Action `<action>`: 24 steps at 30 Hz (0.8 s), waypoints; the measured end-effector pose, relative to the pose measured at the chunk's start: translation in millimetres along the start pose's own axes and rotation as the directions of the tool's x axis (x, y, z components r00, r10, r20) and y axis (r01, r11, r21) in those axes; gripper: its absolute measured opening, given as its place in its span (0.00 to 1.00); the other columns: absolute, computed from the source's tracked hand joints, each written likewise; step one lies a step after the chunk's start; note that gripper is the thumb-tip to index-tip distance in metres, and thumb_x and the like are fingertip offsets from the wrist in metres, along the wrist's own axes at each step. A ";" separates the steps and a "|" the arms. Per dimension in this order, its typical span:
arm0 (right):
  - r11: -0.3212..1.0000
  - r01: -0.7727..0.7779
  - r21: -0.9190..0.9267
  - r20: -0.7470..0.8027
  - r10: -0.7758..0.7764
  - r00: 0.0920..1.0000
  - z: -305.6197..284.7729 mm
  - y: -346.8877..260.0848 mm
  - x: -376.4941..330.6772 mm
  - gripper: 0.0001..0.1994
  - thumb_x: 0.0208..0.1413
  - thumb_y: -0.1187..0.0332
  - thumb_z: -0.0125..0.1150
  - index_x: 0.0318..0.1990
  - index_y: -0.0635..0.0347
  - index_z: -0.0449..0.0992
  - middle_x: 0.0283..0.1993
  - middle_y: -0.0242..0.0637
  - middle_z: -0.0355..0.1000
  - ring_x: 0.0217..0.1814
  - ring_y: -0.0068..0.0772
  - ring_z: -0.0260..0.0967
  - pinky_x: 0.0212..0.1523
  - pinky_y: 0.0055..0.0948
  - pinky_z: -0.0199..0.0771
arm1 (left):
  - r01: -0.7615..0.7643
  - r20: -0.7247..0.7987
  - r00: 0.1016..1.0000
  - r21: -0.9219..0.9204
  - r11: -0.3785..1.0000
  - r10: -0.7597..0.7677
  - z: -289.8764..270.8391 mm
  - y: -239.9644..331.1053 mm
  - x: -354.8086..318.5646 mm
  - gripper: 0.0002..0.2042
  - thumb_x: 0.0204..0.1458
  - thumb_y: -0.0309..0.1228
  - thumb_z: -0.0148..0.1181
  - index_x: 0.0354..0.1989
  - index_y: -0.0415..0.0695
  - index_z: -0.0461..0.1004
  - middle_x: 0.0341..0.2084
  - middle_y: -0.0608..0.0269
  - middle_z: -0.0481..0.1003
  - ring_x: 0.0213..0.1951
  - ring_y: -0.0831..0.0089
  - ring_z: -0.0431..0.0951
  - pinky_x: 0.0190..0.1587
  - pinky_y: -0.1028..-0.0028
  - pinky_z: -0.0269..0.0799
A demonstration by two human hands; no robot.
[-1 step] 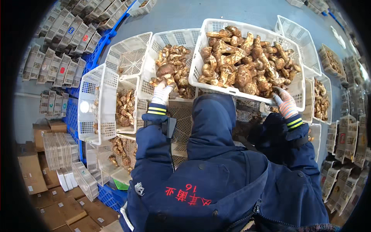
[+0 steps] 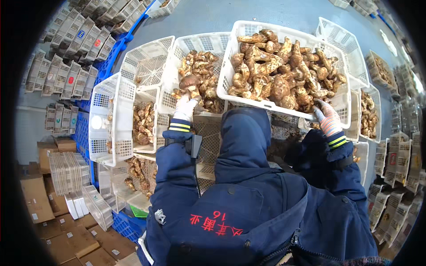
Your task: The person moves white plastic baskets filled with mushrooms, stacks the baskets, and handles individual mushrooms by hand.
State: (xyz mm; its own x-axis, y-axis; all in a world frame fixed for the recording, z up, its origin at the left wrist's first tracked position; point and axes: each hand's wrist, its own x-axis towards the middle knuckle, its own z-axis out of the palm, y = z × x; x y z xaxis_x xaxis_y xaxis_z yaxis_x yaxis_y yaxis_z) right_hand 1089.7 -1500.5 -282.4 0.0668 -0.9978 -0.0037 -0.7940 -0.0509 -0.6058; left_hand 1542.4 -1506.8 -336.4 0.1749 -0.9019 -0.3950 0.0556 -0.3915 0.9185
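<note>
My left hand (image 2: pixel 184 109), in a white glove, is closed on the stem of a large brown-capped mushroom (image 2: pixel 190 82). It holds it over the near side of a white plastic crate (image 2: pixel 181 46) partly filled with mushrooms. My right hand (image 2: pixel 327 119), in a striped glove, lies across the near rim of a fuller, raised white crate (image 2: pixel 248 101) on the right. Its fingers curl inward against the heaped mushrooms (image 2: pixel 284 66); whether they grip one is hidden. Both cuffs have yellow bands.
More white crates surround these: one with mushrooms (image 2: pixel 144 122) at left, an upright one (image 2: pixel 103 119) beside it, and another with mushrooms (image 2: pixel 369 113) at right. Blue pallets (image 2: pixel 83 133), stacked crates (image 2: pixel 71 168) and cardboard boxes (image 2: pixel 73 239) stand at left. Crate stacks (image 2: pixel 392 177) line the right.
</note>
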 end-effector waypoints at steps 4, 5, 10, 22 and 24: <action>0.988 0.082 -0.134 -0.110 -0.097 0.989 4.0 2.4 3.9 0.15 0.49 0.63 0.53 0.44 0.58 0.69 0.38 0.43 0.70 0.42 0.41 0.66 0.43 0.31 0.64 | 0.112 -0.036 0.993 0.056 0.992 -0.110 -2.9 -15.8 13.8 0.14 0.46 0.30 0.53 0.41 0.40 0.66 0.25 0.62 0.71 0.23 0.71 0.75 0.20 0.76 0.69; 0.987 0.079 -0.139 -0.107 -0.094 0.990 3.3 -0.7 4.9 0.15 0.49 0.63 0.53 0.44 0.58 0.69 0.38 0.43 0.70 0.42 0.41 0.66 0.43 0.31 0.64 | 0.116 -0.033 0.993 0.052 0.992 -0.115 -10.7 -35.7 29.7 0.14 0.46 0.30 0.53 0.41 0.40 0.66 0.25 0.62 0.71 0.23 0.71 0.75 0.20 0.76 0.69; 0.988 0.033 -0.151 -0.106 -0.050 0.993 7.1 8.2 8.1 0.15 0.48 0.61 0.53 0.43 0.58 0.70 0.38 0.43 0.70 0.42 0.43 0.66 0.43 0.32 0.64 | -0.251 -0.202 0.945 0.052 0.967 0.256 -2.0 -49.5 66.2 0.24 0.45 0.26 0.54 0.52 0.39 0.56 0.36 0.54 0.69 0.30 0.71 0.73 0.30 0.74 0.72; 0.961 0.103 0.256 -0.243 -0.039 0.969 -4.1 41.1 35.4 0.15 0.47 0.66 0.55 0.42 0.60 0.69 0.37 0.46 0.69 0.40 0.44 0.66 0.41 0.31 0.65 | -0.554 0.063 0.831 -0.003 0.833 0.553 134.8 70.2 -18.5 0.16 0.50 0.26 0.51 0.48 0.34 0.64 0.42 0.54 0.69 0.40 0.71 0.71 0.42 0.77 0.67; 0.955 0.150 0.256 -0.280 -0.075 0.957 -8.4 42.8 36.7 0.15 0.46 0.67 0.54 0.42 0.61 0.69 0.35 0.46 0.68 0.39 0.46 0.66 0.40 0.33 0.65 | -0.549 0.232 0.811 -0.012 0.836 0.537 173.5 83.9 -22.4 0.18 0.49 0.27 0.53 0.49 0.37 0.63 0.43 0.52 0.68 0.44 0.68 0.69 0.47 0.75 0.64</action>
State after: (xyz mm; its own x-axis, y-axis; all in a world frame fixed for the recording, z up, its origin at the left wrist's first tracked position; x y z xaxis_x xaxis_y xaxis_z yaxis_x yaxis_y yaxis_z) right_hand 1053.0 -1539.7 -301.7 -0.0456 -0.9632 0.2648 -0.5932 -0.1872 -0.7830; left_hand 1372.6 -1551.1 -253.6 -0.0569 -0.9841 0.1682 -0.0374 0.1705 0.9846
